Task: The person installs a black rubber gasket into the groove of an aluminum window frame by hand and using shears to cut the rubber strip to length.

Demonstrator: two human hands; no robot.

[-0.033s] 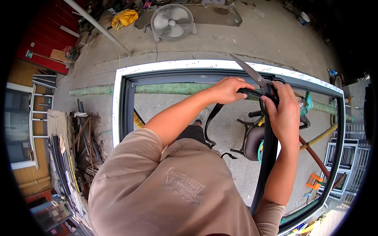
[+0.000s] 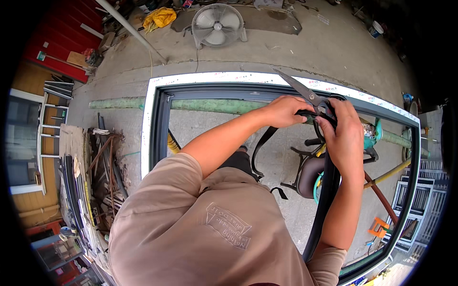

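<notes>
My right hand (image 2: 341, 125) is closed around the black handles of a pair of scissors (image 2: 301, 88). Their grey blades look together and point up and left across the frame's far edge. Just left of them my left hand (image 2: 285, 112) pinches a black rubber strip (image 2: 264, 143), whose loose length dangles in a curve below. Both hands are over the far side of a dark window frame (image 2: 164, 128) with white printed film on its outer face. Under my right forearm a dark bar (image 2: 328, 190) runs toward me. The strip's end near the handles is partly hidden by my fingers.
Green pipes (image 2: 205, 106) lie beneath the frame. Through its opening show a dark stool seat (image 2: 311, 176) and an orange clamp-like piece (image 2: 378, 227). A floor fan (image 2: 217, 26) stands beyond. Scrap lengths (image 2: 102, 176) are piled at left, metal grilles (image 2: 424, 200) at right.
The view has shifted slightly, so the frame and fan appear farther right. My left hand has come a little closer to the scissors, which sit slightly farther left against the frame.
</notes>
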